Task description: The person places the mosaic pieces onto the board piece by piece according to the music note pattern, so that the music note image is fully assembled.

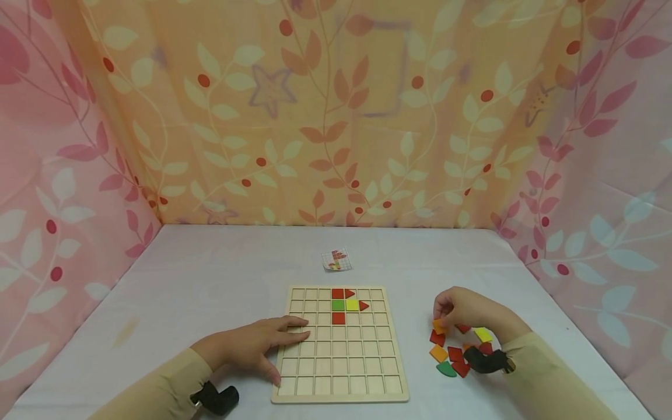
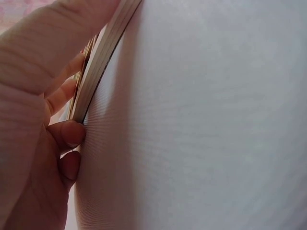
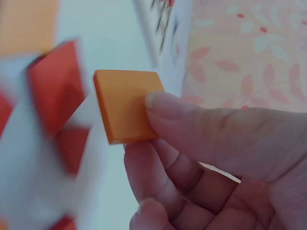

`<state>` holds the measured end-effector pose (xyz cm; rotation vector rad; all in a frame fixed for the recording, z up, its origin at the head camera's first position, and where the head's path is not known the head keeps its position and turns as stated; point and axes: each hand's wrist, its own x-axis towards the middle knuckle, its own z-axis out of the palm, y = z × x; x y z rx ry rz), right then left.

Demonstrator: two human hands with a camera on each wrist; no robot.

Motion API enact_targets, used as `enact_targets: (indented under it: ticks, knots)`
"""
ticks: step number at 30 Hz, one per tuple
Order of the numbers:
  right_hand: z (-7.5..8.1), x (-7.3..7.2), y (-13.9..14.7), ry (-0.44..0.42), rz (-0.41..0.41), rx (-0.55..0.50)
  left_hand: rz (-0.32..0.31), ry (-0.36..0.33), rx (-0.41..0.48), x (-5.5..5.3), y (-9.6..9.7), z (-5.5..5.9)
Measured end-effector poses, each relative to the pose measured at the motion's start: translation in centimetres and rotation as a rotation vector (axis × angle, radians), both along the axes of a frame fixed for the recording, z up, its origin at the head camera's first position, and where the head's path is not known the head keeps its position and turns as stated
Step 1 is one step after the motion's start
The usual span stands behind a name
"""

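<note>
An orange square tile is pinched between the thumb and fingers of my right hand, just over the loose tiles at the right. My left hand rests at the left side of a wooden grid board, two fingers reaching over its rim and the thumb touching the edge. The left wrist view shows the fingers along the board's edge. In the board's upper rows lie two red square tiles, a green square tile, a yellow square tile and two red triangular tiles.
Loose tiles in red, orange and yellow lie right of the board, partly hidden by the right hand and wrist strap. Among them is a green rounded piece. Behind the board lies a small printed card. Patterned curtains enclose the white table.
</note>
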<state>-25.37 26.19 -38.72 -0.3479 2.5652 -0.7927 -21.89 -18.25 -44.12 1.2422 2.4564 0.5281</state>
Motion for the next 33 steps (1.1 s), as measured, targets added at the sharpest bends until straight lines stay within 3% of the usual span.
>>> enact_targets:
  ticks: [8,14,23,33]
  knots:
    - [-0.1,-1.7,-4.2,0.085,0.059,-0.121,-0.01,0.017,0.008,-0.2,-0.1,-0.3]
    - [-0.8,-2.5,-7.6,0.077,0.043,-0.173,-0.006,0.01,0.009,-0.3,-0.1,-0.5]
    - [-1.7,-3.4,-11.9,0.111,0.103,-0.172,-0.001,0.024,-0.002,-0.3,-0.2,-0.5]
    - [-2.1,-3.5,-14.4,0.137,0.16,-0.127,-0.021,0.033,0.016,-0.2,-0.2,-0.5]
